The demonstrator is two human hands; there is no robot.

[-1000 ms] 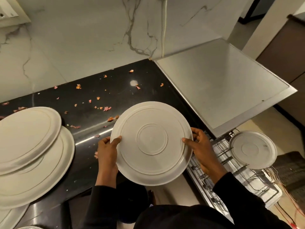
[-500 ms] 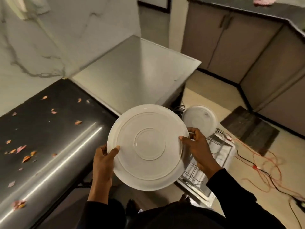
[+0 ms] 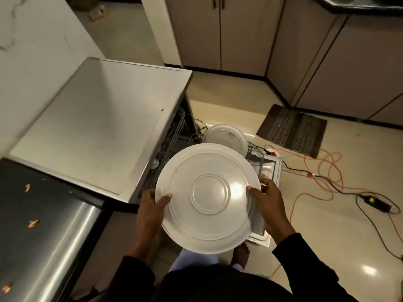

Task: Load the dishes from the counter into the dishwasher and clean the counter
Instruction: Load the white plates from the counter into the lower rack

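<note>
I hold a large white plate (image 3: 209, 197) bottom side up, in front of me and above the open dishwasher. My left hand (image 3: 151, 205) grips its left rim, thumb on top. My right hand (image 3: 269, 203) grips the right rim the same way. Below the plate the pulled-out dishwasher rack (image 3: 265, 168) shows, mostly hidden by the plate. A second white plate (image 3: 225, 137) stands in the rack at its far end. The dishwasher's grey top (image 3: 98, 131) lies to the left.
The black counter (image 3: 39, 225) with scattered orange crumbs (image 3: 32, 223) is at lower left. Orange and black cables (image 3: 322, 171) trail across the floor on the right, near a dark mat (image 3: 292, 130). Brown cabinets (image 3: 327, 51) line the far side.
The view has swung right, away from the counter and its stacked plates. The held plate has moved with both hands from over the counter to over the dishwasher rack.
</note>
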